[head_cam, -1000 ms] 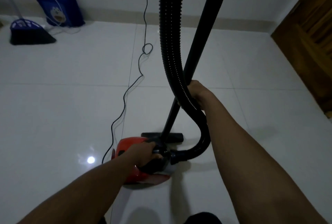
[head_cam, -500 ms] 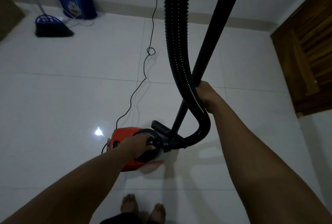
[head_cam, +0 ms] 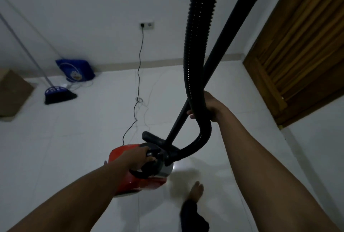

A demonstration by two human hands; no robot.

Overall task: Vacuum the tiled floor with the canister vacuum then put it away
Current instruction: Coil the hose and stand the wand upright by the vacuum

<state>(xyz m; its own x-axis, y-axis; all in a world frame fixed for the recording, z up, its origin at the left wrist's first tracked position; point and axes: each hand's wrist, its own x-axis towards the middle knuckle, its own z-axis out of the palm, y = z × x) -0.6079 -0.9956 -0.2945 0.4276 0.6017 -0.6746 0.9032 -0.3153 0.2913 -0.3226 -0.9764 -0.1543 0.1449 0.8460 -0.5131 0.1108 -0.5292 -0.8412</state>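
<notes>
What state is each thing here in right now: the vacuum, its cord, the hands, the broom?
Red canister vacuum: carried by its handle.
Left hand: closed on that handle.
Right hand: gripping the wand and hose.
Power cord: plugged into the wall socket.
Broom: leaning on the wall.

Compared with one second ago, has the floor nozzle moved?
Yes. The nozzle has swung from square-on to angled and sits closer to the red canister, which the left hand holds; the camera tilted too, so travel across the tiles is unclear.
</notes>
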